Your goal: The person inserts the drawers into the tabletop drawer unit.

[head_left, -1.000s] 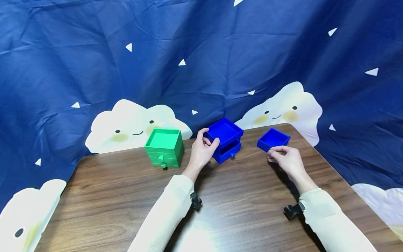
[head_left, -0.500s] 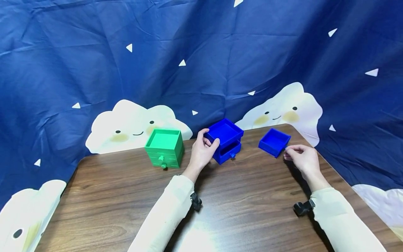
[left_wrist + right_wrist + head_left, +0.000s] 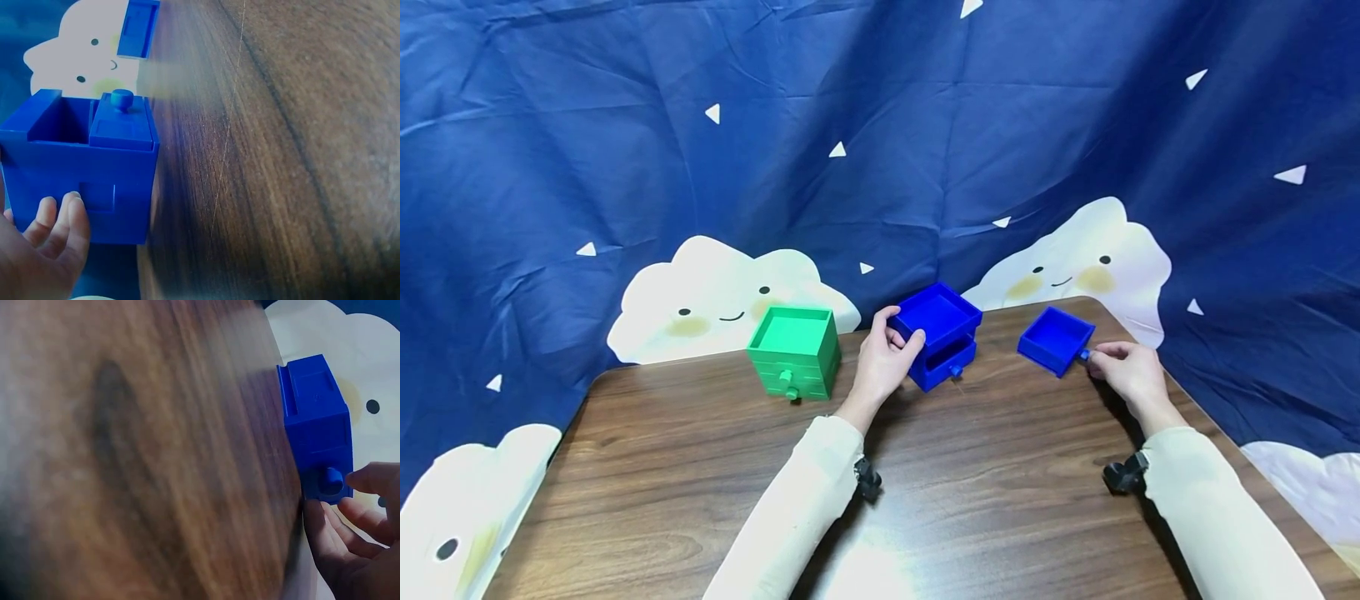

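In the head view a small blue drawer cabinet (image 3: 937, 333) stands on the table with a shallow tray top. Its upper slot is vacant, and a lower drawer with a knob (image 3: 122, 100) sits in place. My left hand (image 3: 883, 358) grips the cabinet's left side, thumb by the front corner and fingers along the side. Farther right, a loose blue drawer (image 3: 1056, 340) lies on the table, its hollow side up. My right hand (image 3: 1129, 373) is beside it, with bent fingers around the drawer's knob (image 3: 331, 480); in the right wrist view a small gap shows between knob and fingertips.
A green drawer cabinet (image 3: 793, 353) with two knobs stands left of the blue one. The wooden table (image 3: 985, 483) ends at a dark blue cloth backdrop (image 3: 880, 150) with clouds, close behind the cabinets.
The loose drawer has turned so its front faces my right hand, which has moved right from its near edge to the knob side. My left hand stays on the cabinet.
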{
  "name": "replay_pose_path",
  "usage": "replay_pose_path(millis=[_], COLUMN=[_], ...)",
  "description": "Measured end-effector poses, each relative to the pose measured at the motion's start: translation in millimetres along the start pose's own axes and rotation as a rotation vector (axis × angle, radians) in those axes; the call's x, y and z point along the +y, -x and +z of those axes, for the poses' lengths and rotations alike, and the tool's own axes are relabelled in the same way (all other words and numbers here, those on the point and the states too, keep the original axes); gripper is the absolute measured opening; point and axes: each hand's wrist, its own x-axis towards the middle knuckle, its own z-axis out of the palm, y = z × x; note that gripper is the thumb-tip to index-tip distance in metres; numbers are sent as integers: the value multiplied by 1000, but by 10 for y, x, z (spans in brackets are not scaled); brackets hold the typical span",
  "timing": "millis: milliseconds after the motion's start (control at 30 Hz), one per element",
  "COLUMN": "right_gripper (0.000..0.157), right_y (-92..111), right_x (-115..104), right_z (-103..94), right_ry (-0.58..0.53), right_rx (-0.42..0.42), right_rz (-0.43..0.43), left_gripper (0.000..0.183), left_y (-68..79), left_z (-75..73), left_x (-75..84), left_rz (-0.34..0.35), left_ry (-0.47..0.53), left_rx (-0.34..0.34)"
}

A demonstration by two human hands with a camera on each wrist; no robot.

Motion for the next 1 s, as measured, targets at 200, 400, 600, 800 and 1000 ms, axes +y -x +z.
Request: replay_pose_path(millis=[200,400,600,800,1000], right_gripper=[47,46,45,42,41], right_y=[-41,-77,-100,-110,-98], right_x=[-25,-40,-59,-54,-44], right_z=[9,43,60,85,101], right_ry=[42,59,100,106,118], right_rx=[-24,-41,-49,-43,-34], right_rz=[-3,-28,-25,-27,-6], left_gripper=[61,61,61,61,61], left_y=[-1,-15,-12,-26,-15], left_z=[1,-8,-5,5,0], left_x=[5,4,6,-16,-16], left_rz=[-2,-5,-10,-3,-5], left_ry=[-1,3,-4,-13,-20], left_rx=[-2,3,-1,2,-3])
